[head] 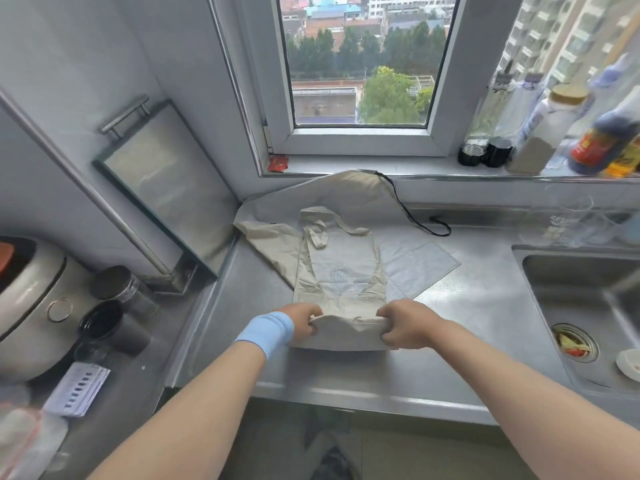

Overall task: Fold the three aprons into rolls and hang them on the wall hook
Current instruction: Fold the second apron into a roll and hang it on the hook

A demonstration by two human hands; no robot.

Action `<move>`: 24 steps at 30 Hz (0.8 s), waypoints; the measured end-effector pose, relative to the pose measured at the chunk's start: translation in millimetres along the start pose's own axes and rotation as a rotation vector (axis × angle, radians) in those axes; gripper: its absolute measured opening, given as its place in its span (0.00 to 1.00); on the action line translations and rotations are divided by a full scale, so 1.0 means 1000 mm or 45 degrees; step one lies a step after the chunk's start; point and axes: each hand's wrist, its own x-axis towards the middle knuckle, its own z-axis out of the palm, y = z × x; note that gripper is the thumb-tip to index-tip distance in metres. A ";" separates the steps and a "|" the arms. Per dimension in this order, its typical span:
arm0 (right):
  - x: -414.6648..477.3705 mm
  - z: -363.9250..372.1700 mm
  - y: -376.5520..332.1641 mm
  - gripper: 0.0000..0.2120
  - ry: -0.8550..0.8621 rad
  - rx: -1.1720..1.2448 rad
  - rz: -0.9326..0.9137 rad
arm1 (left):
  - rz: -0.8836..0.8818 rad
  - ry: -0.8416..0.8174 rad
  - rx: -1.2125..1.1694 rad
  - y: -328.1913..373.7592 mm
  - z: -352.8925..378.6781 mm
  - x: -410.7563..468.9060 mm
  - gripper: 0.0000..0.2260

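Cream apron (341, 271) is lying folded into a narrow strip on the steel counter (467, 323), w/ its near end curling over. L hand (301, 322), wearing a blue wristband (268, 332), and R hand (403, 327) are both gripping that near edge, fingers curled round it. Beige apron w/ black cord (346, 192) and pale blue apron (419, 265) are lying partly under it. Sink (581, 296) is sitting to the R.

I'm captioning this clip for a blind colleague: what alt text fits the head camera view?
A person's left hand and right hand grip the raised near edge of a beige apron lying on a steel kitchen counter. More beige cloth lies behind it below a window, with a sink at right and a rice cooker at left.
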 end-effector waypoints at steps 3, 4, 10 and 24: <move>0.014 -0.021 0.013 0.03 0.073 0.526 0.147 | 0.028 0.003 -0.029 -0.003 -0.038 0.007 0.09; 0.021 -0.027 0.015 0.04 0.117 0.646 0.163 | 0.022 0.035 -0.053 -0.003 -0.050 0.012 0.08; 0.079 -0.040 0.022 0.08 0.459 0.882 0.279 | -0.052 0.664 -0.103 -0.014 -0.083 0.060 0.12; 0.205 -0.022 0.031 0.25 0.681 0.505 0.596 | 0.199 0.194 0.362 -0.039 -0.033 0.182 0.29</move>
